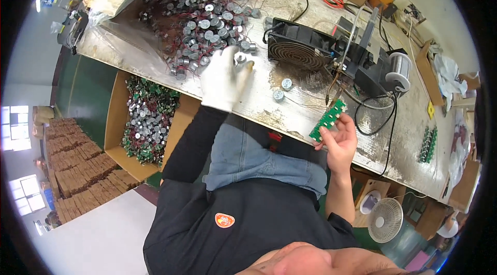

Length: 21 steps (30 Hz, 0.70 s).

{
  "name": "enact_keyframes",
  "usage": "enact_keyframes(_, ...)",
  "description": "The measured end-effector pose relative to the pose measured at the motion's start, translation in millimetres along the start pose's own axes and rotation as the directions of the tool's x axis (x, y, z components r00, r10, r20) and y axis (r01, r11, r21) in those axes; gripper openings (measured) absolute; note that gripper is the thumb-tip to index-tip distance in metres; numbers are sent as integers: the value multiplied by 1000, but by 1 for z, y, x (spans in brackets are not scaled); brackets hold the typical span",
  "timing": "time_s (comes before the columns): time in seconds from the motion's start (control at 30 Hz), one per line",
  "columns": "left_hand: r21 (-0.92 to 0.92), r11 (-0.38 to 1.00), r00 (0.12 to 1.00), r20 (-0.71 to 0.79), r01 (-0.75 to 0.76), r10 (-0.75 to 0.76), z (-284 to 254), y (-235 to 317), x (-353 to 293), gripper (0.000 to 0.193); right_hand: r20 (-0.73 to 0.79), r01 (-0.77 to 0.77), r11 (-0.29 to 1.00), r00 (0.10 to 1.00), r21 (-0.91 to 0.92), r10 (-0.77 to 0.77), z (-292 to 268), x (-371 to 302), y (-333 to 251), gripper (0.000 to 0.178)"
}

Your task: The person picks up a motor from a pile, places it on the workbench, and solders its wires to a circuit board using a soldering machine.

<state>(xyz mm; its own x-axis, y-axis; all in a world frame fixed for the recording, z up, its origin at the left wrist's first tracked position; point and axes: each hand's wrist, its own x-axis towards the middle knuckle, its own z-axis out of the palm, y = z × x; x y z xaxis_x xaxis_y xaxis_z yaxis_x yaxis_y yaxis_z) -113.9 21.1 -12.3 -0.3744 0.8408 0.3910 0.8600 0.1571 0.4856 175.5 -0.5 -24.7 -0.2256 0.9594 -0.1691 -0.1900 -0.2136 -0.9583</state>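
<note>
Head view: bare right hand (340,146) edge-pinches green oblong circuit board (327,120), apparently keeping its face clear; white-gloved left hand (220,81) gapes around silver metal cylinder (240,58).

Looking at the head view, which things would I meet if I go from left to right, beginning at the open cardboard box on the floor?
Cardboard box, gloved left hand, two loose metal parts, green circuit board, silver wire spool, group of green boards.

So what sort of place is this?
Probably an electronics assembly workshop: piled small round red-wired silvery metal parts, a silver wire spool and a long green circuit board in the right hand suggest it.
</note>
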Motion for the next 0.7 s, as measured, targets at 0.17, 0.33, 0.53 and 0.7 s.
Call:
enact_keyframes(0.17,157,987,981,185,29,-58,-1,3,10,32,7,18,1000,1000,6,-18,2,1,0,45)
enact_keyframes(0.33,-7,998,996,60,-63,64,3,-12,-16,20,-8,23,1000,1000,5,-23,0,1,1,45)
enact_keyframes(0.53,-28,1000,1000,11,13,-13,-12,-5,-37,20,12,16,1000,1000,-17,-15,0,1,-2,44)
enact_keyframes(0.7,52,999,991,137,2,-9,-19,-5,-38,19,17,12,1000,1000,8,-12,0,2,-1,45)
